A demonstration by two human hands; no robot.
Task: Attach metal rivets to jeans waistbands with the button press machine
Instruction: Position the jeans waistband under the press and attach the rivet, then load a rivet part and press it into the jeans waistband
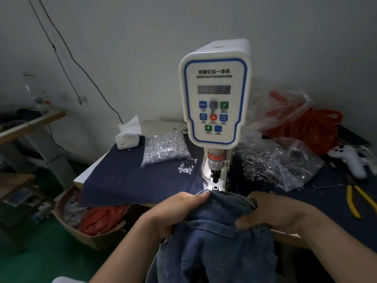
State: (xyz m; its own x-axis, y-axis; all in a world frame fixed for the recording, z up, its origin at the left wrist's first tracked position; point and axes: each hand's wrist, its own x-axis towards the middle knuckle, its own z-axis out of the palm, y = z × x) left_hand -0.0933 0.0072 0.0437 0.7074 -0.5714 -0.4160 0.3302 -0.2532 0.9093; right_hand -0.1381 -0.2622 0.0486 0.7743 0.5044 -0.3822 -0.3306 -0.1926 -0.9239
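Jeans point(214, 242) hang bunched between our hands at the near edge of the table point(326, 197), the waistband point(230, 198) lifted just in front of the press point(215, 94). Our left hand point(179, 209) grips the cloth with fingers curled over the band's left end, thumb tip pressed on its top edge. Our right hand point(273, 213) grips the right side, fingers folded round the denim and thumb lying along it. The band sits just near of the lower die point(215, 188), not yet under the punch point(215, 174); we see no rivet on the fabric. The press stands upright in the middle of the table, its control panel facing us. Left of it, on a dark cloth point(126, 180), lies a bag of silver rivets point(165, 151), with a few loose ones point(186, 169) beside it and a tissue box point(128, 137) farther back. Right of the press lies a bag of dark rings point(281, 166), with red plastic bags point(302, 123) behind and yellow pliers point(356, 199) at the far right.
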